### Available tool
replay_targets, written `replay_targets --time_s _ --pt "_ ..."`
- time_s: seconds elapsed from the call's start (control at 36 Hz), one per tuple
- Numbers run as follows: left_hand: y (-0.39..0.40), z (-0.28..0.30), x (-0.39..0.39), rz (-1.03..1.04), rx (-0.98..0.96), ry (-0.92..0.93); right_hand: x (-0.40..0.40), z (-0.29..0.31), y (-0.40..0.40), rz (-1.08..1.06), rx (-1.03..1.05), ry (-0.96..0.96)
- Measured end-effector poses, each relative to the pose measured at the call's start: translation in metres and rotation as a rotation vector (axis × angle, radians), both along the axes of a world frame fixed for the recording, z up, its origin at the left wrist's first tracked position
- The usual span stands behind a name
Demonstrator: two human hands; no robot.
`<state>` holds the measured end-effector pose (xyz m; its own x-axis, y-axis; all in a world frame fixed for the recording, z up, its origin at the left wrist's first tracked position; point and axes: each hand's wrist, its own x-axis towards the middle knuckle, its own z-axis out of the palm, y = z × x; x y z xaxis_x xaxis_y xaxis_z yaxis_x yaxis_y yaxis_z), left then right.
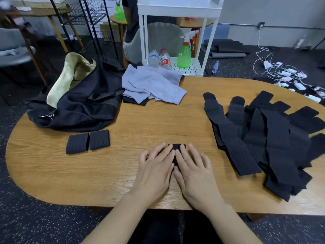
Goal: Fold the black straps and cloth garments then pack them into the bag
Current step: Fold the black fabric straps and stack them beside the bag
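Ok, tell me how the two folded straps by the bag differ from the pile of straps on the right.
The two folded straps are compact rectangular bundles; the pile of straps lies full length and unfolded. The folded ones sit neatly side by side near the bag; the pile fans out, its straps overlapping. The folded ones number two; the pile holds many more. Both are black perforated fabric on the table.

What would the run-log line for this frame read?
step: pressing folded strap flat | left hand, right hand: on strap | folded straps: beside bag | unfolded pile: right
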<state>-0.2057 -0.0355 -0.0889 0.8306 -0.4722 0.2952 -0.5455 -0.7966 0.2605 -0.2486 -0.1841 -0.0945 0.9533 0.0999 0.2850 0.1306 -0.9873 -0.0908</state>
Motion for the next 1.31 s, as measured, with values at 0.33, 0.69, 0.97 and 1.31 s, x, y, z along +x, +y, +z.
replay_targets --time_s 0.33,0.69,0.97,1.31 --pt "0.018 0.000 -0.006 0.011 0.062 -0.066 0.002 0.004 0.010 0.005 0.048 0.025" --pt "0.080 0.020 0.020 0.171 0.195 0.029 0.053 0.012 0.086 0.031 0.049 0.092" --pt "0.133 0.005 0.049 0.214 0.044 -0.147 0.091 0.018 0.136 0.128 0.096 0.153" --pt "0.163 -0.001 0.051 0.163 0.001 -0.090 0.098 0.008 0.162 0.134 0.066 0.165"
